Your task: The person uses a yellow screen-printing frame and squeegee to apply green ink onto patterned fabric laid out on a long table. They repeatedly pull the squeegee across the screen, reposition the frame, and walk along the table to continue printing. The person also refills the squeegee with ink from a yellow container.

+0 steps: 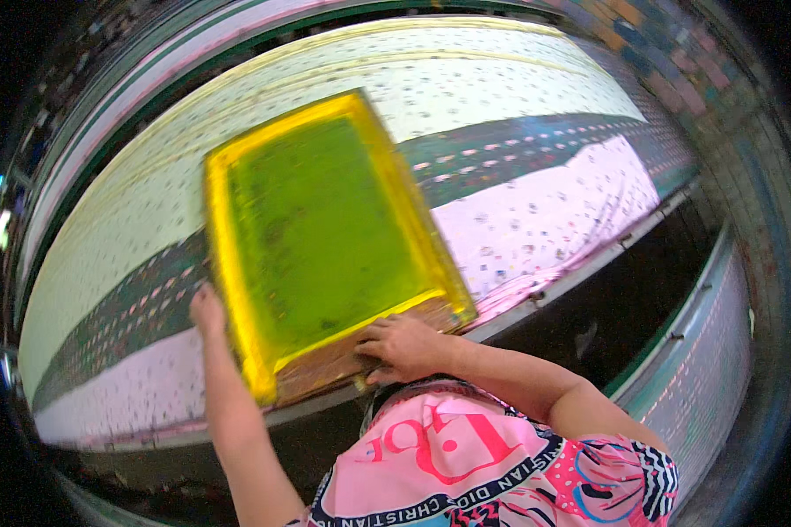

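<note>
A large screen-printing frame (223,202) with yellow borders and a green mesh (325,220) lies tilted across a long printing table. My left hand (206,309) is at the frame's left side, its fingers closed and blurred; whether they grip the edge I cannot tell. My right hand (404,345) rests at the near side, fingers curled over the brown near edge (316,367) of the frame. Beneath the frame are pale green cloth (492,88) and pink cloth (554,220), both printed with small scattered marks.
A dark green strip (536,140) with rows of light dashes runs along the table between the two cloths. The table's near rail (536,303) has small metal stops. Beyond a dark gap to the right stands another long table (699,351). A tiled floor (756,176) lies at the far right.
</note>
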`<state>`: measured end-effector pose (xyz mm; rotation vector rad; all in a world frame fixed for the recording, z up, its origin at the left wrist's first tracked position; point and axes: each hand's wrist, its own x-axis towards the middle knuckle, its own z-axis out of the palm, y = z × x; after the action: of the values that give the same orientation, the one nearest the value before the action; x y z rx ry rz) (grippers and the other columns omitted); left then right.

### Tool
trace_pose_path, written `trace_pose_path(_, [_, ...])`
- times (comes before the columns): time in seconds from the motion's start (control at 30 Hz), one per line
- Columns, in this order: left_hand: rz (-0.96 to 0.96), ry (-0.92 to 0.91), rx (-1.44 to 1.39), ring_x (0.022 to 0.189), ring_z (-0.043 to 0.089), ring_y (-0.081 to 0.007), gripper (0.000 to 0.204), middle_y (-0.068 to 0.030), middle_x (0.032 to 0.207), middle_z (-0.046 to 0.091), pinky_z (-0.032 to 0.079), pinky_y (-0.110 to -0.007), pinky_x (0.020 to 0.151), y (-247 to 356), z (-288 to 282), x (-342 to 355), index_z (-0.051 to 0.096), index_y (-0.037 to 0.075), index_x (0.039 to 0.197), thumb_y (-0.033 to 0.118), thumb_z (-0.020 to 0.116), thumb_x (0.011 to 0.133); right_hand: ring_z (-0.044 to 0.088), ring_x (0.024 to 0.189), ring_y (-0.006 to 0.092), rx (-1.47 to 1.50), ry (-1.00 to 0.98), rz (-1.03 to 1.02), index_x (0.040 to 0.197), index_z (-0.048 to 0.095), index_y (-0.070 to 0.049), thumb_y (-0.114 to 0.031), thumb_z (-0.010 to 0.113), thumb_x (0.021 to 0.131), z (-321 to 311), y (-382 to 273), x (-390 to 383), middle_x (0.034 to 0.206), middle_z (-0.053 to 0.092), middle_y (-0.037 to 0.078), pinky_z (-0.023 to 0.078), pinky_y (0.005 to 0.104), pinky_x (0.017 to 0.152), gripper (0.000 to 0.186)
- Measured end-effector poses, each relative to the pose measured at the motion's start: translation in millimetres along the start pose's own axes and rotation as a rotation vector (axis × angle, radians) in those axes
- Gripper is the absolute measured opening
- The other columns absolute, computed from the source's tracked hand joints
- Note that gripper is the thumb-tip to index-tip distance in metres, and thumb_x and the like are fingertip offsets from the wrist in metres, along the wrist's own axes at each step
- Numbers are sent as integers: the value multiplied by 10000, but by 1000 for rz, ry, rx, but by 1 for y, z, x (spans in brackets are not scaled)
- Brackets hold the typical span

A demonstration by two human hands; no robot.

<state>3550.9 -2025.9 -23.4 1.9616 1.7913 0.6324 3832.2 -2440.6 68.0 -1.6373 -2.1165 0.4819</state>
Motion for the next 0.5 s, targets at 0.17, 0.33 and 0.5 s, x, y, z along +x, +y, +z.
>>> trace_pose_path(0.17, [-13, 96, 75, 1153, 654, -553, 610, -342, 1211, 728, 500, -578, 990, -44, -20, 8, 739, -97, 1193, 445, 469, 1119, 529, 1402, 468, 48, 338, 175, 1408, 665, -103, -377, 796, 927, -45, 71, -46, 1508, 572, 223, 446, 580, 1150, 568])
trace_pose_path(0.33, [4, 147, 390, 1129, 685, -507, 502, -293, 1244, 734, 529, -576, 950, 14, -11, -13, 705, -26, 1306, 371, 444, 1144, 378, 1512, 526, 94, 558, 372, 1594, 476, -73, -338, 736, 988, -42, 148, -70, 1648, 375, 302, 332, 579, 1255, 711])
trace_pose_path(0.5, [18, 131, 399, 1135, 679, -506, 490, -320, 1219, 724, 525, -577, 965, 42, -14, -24, 706, -58, 1241, 342, 439, 1148, 347, 1554, 470, 377, 636, 372, 1608, 435, -30, -260, 689, 1019, -29, 159, -58, 1669, 348, 292, 288, 525, 1296, 682])
